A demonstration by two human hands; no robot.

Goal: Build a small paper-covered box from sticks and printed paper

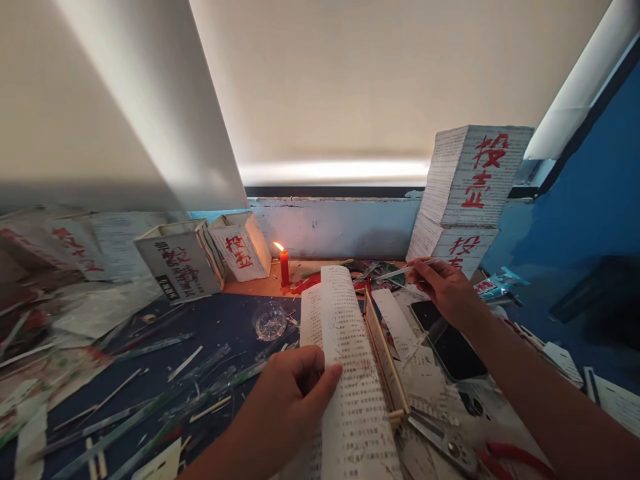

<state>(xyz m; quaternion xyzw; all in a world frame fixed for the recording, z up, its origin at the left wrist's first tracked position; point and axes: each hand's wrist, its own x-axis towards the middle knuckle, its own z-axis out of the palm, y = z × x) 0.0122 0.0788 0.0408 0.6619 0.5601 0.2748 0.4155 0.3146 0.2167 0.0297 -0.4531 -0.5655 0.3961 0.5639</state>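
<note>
My left hand (295,393) is closed on a printed paper sheet (345,347), its thumb pressed along the folded edge. The sheet lies along a narrow frame of wooden sticks (385,353). Farther forward on the right, my right hand (443,287) pinches a thin, whitish, translucent stick (395,273) that points left above a shiny disc (357,270). A lit red candle (285,267) stands upright beyond the paper, apart from both hands. Below my right hand lies a dark phone (450,340). Red-handled pliers (450,443) rest at the frame's near end.
Paper-covered boxes with red characters stand at the back left (240,250) and stacked at the right (475,177). Thin sticks and clear strips litter the dark mat (165,373). A small clear round dish (271,321) sits left of the paper. A pale blind (330,80) hangs behind.
</note>
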